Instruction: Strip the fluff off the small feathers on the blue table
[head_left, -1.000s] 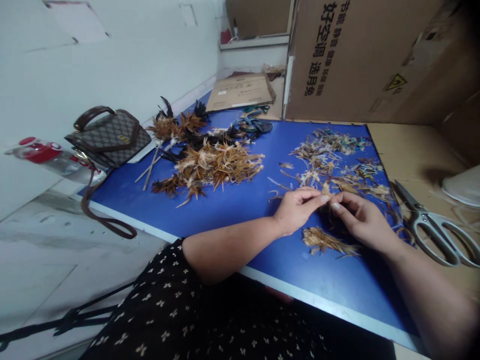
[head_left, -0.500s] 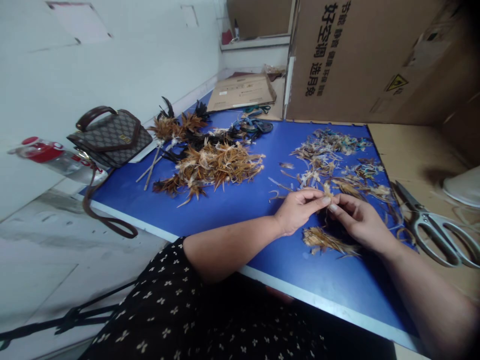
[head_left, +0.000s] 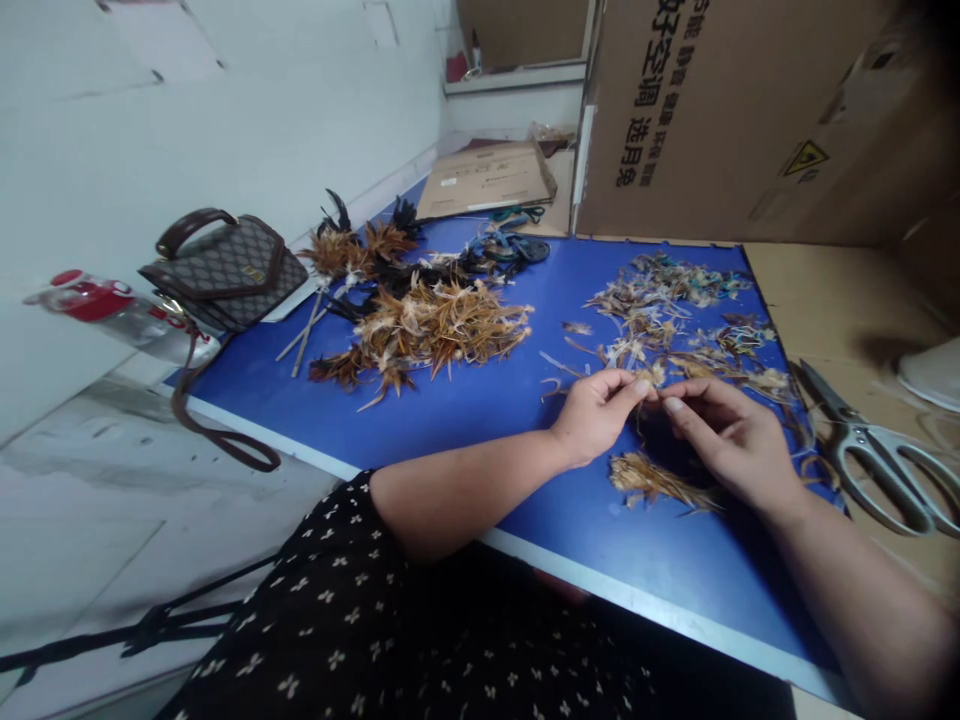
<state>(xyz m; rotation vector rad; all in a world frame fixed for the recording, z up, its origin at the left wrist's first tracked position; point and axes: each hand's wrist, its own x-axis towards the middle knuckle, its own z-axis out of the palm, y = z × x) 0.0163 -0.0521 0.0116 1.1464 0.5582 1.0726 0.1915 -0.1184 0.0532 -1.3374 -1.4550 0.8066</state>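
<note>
Over the blue table, my left hand [head_left: 596, 418] pinches a small tan feather tuft [head_left: 657, 374] between thumb and forefinger. My right hand [head_left: 739, 440] is closed in a loose pinch just to the right, its fingertips almost touching those of my left hand. What lies between the right fingertips is too small to make out. Below both hands rests a bundle of light brown feathers [head_left: 652, 478]. Beyond them spreads a heap of loose grey and tan feather scraps [head_left: 652, 300].
A pile of golden-brown feathers [head_left: 435, 325] covers the table's left middle, with dark feathers behind. Scissors [head_left: 862, 440] lie on cardboard at right. A patterned handbag [head_left: 236, 270] and a bottle [head_left: 127, 315] are at left. A large cardboard box [head_left: 697, 120] stands at the back.
My right hand has drawn slightly away to the right, and its fingertips have parted a little from my left hand's. The camera view has shifted slightly.
</note>
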